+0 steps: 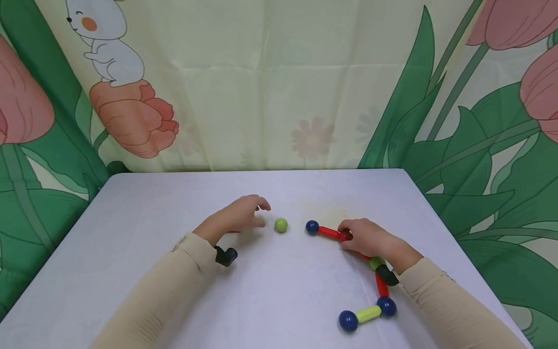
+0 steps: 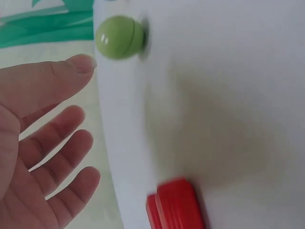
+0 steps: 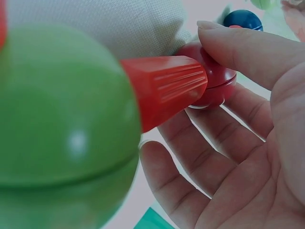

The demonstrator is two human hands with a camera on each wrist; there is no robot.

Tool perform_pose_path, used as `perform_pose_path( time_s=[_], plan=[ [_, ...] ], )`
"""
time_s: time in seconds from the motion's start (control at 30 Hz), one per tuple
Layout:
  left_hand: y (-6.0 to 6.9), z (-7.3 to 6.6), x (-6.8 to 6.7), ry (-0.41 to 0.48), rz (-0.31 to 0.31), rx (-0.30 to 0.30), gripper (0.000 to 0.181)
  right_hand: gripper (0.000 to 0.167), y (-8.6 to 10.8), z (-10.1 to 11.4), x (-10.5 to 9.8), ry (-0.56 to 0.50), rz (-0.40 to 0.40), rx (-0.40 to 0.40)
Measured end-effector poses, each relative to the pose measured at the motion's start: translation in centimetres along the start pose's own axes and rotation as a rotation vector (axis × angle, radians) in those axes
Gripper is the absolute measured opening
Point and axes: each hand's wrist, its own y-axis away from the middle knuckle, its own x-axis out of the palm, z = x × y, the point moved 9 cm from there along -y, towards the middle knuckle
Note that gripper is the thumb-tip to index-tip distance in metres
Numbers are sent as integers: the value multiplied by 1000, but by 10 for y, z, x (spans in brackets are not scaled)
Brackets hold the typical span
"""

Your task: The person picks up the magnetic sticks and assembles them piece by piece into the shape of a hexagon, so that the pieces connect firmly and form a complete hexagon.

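Observation:
My right hand [image 1: 369,237] pinches a red ball [image 3: 217,78] between thumb and fingers. That ball is part of a bent chain of balls and rods: a blue ball [image 1: 312,227] and red rod [image 1: 328,232] on one side, another red rod [image 3: 167,88] and a green ball [image 3: 66,119] on the other. Beyond these come a red rod [image 1: 381,287], a blue ball [image 1: 386,306], a yellow-green rod [image 1: 368,314] and an end blue ball [image 1: 348,321]. Holding nothing, my left hand [image 1: 235,216] hovers with spread fingers left of a loose green ball [image 2: 120,37].
Red ribbed pieces [image 2: 178,207] lie on the table below the left hand, mostly hidden from the head view. A white cloth covers the table [image 1: 270,300]. Behind its far edge hangs a printed curtain [image 1: 244,111] with flowers and leaves.

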Motion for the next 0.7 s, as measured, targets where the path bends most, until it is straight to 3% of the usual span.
perform_pose_path(
  time_s=[0.37, 0.53, 0.7],
  plan=[
    [42, 39, -14, -7, -44, -78, 28, 38, 0, 0, 0, 2, -5, -6],
    [56, 52, -11, -25, -45, -128, 24, 37, 0, 0, 0, -5, -6, -9],
    [63, 59, -5, -33, -29, -154, 27, 37, 0, 0, 1, -12, -4, -14]
  ],
)
